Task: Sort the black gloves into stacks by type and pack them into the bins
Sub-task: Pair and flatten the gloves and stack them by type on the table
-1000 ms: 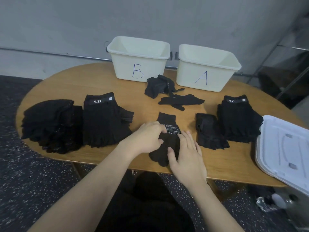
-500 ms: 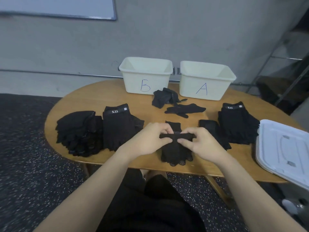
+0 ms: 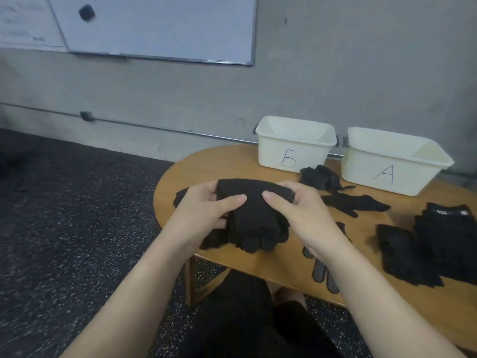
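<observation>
A person's two bare hands hold a black knit glove (image 3: 254,210) at the centre of the frame, above the left end of an oval wooden desk (image 3: 284,264). The left hand (image 3: 204,213) grips the glove's left edge, thumb laid across the top and fingers curled beneath; the right hand (image 3: 296,205) pinches the right edge the same way, its thumb tip near the left thumb tip. The glove hangs folded over, its fingers drooping toward the lower centre over more black knit gloves (image 3: 214,241) that show beneath the hands. Below the right wrist, a black glove with a white-dotted palm (image 3: 324,273) lies at the desk's near edge. In the upper right of the frame stand two cream plastic bins against the grey wall: one marked "B" (image 3: 294,146) and, to its right, one marked "A" (image 3: 392,164). Between and just in front of them sits a crumpled black glove (image 3: 320,177), and nearer the camera a flat black glove (image 3: 356,204) lies with its fingers spread. At the right edge of the frame, a stack of black fingerless gloves with a small white label (image 3: 446,233) lies beside a lower pile of black gloves (image 3: 402,251), the two touching. A whiteboard (image 3: 154,27) fills the upper left, above dark speckled flooring (image 3: 77,215).
</observation>
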The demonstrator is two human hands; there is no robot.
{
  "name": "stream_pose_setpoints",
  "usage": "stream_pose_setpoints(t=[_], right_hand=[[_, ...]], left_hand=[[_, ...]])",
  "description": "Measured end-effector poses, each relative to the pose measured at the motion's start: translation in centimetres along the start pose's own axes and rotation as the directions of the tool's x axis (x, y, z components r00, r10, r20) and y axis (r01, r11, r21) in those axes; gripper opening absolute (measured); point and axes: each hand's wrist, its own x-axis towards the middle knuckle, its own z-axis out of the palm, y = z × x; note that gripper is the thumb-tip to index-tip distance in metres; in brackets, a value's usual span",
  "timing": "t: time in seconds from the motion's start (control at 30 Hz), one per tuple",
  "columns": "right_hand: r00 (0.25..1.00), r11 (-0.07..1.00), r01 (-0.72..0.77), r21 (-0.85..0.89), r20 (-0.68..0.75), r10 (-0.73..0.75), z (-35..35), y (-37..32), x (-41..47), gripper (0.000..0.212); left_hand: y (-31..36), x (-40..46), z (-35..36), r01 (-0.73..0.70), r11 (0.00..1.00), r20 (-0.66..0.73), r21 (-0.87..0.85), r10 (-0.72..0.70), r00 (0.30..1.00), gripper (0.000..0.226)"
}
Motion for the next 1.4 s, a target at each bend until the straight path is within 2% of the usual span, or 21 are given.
stream_pose_setpoints(t=[0.17,0.37,0.67,0.87,1.0,1.2,1.3,1.37,1.4], right_hand=[[0.996,0.997,-0.068,0.038,0.063,0.066,5.9,-0.2,4.2,0.014],[0.973,0.986,-0.164,-0.015,0.162,0.164,9.4,-0.6,8.3,0.030],[0.968,0.972,-0.234,-0.022,0.088,0.235,11.1,1.3,11.6,0.033],[0.990,0.958,-0.136,-0.253,0.009,0.143,11.5,2.8,11.7,0.041],[0.994,0.911,-0.109,-0.397,-0.035,0.104,11.4,3.4,11.5,0.046],[0.999,0.854,-0.044,-0.519,-0.039,0.028,11.1,3.3,10.9,0.051],[0.995,0.799,0.026,-0.601,-0.061,-0.079,10.9,3.3,10.4,0.052],[0.980,0.745,0.103,-0.660,-0.063,-0.191,10.9,3.2,10.2,0.045],[0.971,0.731,0.144,-0.667,-0.047,-0.234,11.0,3.1,10.1,0.040]], left_hand=[[0.4,0.8,-5.1,0.019,0.998,-0.157,0.063,-0.009,0.988,0.023],[-0.4,3.6,-9.8,0.089,0.994,-0.234,0.070,-0.071,0.970,0.021],[-2.1,7.5,-12.7,0.197,0.972,-0.259,0.125,-0.160,0.953,0.020],[-3.0,8.4,-13.2,0.232,0.948,-0.284,0.217,-0.166,0.944,0.016],[-3.0,8.4,-13.4,0.221,0.940,-0.299,0.261,-0.139,0.944,0.011],[-3.5,8.1,-14.0,0.236,0.910,-0.357,0.342,-0.107,0.928,0.018],[-4.0,8.0,-14.4,0.255,0.801,-0.419,0.541,-0.006,0.908,0.027],[-4.3,7.7,-14.1,0.238,0.688,-0.440,0.686,0.132,0.888,0.028],[-4.4,7.5,-13.8,0.189,0.662,-0.421,0.725,0.210,0.882,0.028]])
